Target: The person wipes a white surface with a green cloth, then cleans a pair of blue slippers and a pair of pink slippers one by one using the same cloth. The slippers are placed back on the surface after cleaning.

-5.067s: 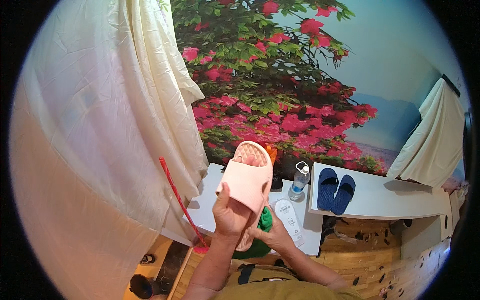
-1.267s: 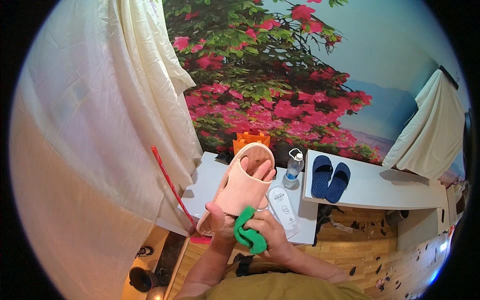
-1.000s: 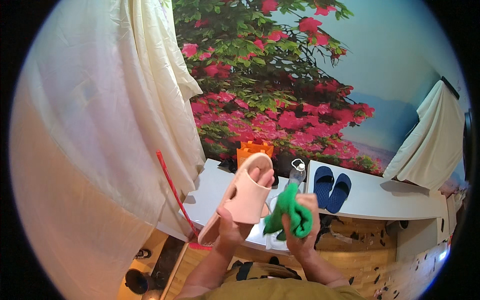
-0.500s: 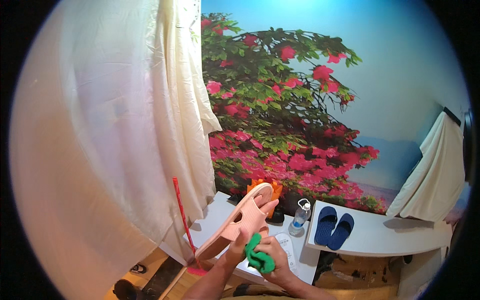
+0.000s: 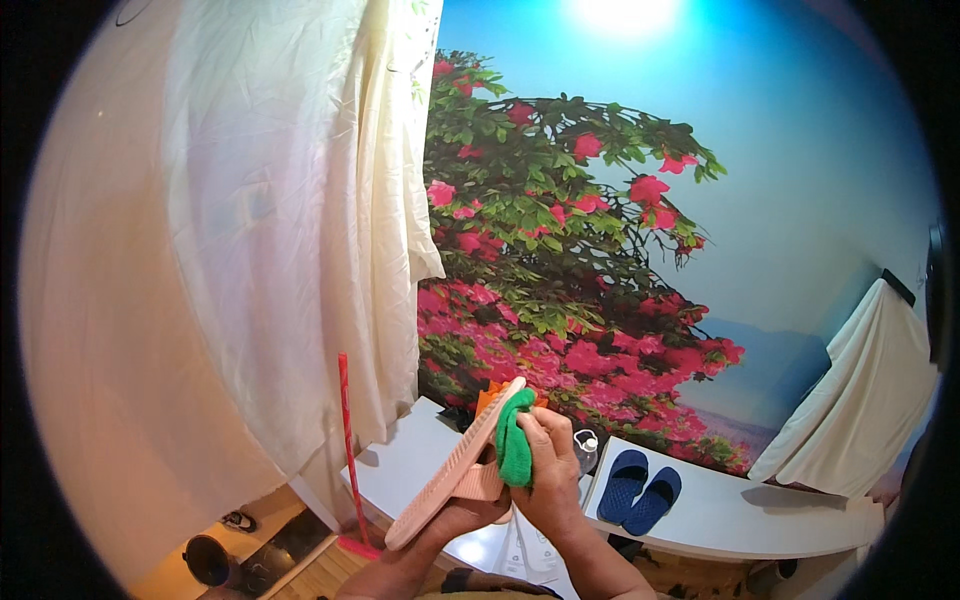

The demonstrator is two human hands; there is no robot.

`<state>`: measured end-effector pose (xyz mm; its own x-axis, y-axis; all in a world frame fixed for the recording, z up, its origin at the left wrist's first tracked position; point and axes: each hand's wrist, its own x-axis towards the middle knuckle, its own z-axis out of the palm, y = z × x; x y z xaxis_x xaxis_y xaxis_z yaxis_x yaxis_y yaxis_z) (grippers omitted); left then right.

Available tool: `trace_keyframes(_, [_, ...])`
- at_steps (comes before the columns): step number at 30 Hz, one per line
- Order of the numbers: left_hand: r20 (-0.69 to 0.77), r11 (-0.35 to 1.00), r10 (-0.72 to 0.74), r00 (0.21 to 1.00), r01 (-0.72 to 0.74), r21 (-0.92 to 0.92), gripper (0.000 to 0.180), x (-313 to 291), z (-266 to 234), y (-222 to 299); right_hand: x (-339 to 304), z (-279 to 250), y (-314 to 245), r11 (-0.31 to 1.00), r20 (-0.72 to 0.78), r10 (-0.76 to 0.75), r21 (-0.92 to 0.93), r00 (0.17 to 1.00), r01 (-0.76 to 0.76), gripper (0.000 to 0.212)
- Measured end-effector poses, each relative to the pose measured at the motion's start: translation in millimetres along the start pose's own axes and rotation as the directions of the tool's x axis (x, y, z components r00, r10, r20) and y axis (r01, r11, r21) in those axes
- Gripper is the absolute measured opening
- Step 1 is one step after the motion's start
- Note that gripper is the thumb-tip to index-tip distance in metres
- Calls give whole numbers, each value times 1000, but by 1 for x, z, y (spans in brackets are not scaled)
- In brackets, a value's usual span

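A pink slipper (image 5: pixel 450 485) stands tilted in front of me, its sole side turned toward the left. My left hand (image 5: pixel 468 517) is closed around it near the strap; its fingers are partly hidden by the slipper. My right hand (image 5: pixel 549 462) grips a bunched green cloth (image 5: pixel 515 440), which presses against the slipper's upper end. Behind the slipper, part of an orange object (image 5: pixel 487 396) shows.
Below my hands is a white table (image 5: pixel 392 462). A pair of navy slippers (image 5: pixel 640 490) lies on the white shelf (image 5: pixel 745 515) at the right, beside a partly hidden bottle (image 5: pixel 586 445). A red-handled broom (image 5: pixel 349 440) leans at the left, near a dark bin (image 5: pixel 208 560).
My right hand has brought the green cloth up from beside the slipper's lower part to its upper end. The slipper has turned more edge-on, and the head view has shifted.
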<state>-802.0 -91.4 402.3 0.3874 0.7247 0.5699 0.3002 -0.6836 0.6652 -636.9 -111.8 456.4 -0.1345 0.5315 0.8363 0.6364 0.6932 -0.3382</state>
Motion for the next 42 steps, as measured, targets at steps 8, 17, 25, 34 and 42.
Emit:
trace_keyframes(8, [-60,996,-14,998,8,-92,70,1,3,-8,-32,-11,-1,988,248,57,122,967,-90,73])
trace_keyframes(17, [-128,998,0,992,-9,-67,76,14,11,-12,-64,-10,9,952,283,0,295,959,-86,57])
trace_keyframes(25, [49,972,-15,999,3,235,69,0,31,-42,-39,-20,17,973,114,-185,159,976,166,51])
trace_keyframes(34, [207,949,-103,973,33,315,51,-13,31,-51,-30,-18,16,889,292,-368,-165,883,426,43])
trace_keyframes(42, [92,991,104,990,-110,70,57,18,13,-1,-1,-29,50,970,33,-140,-197,990,144,40])
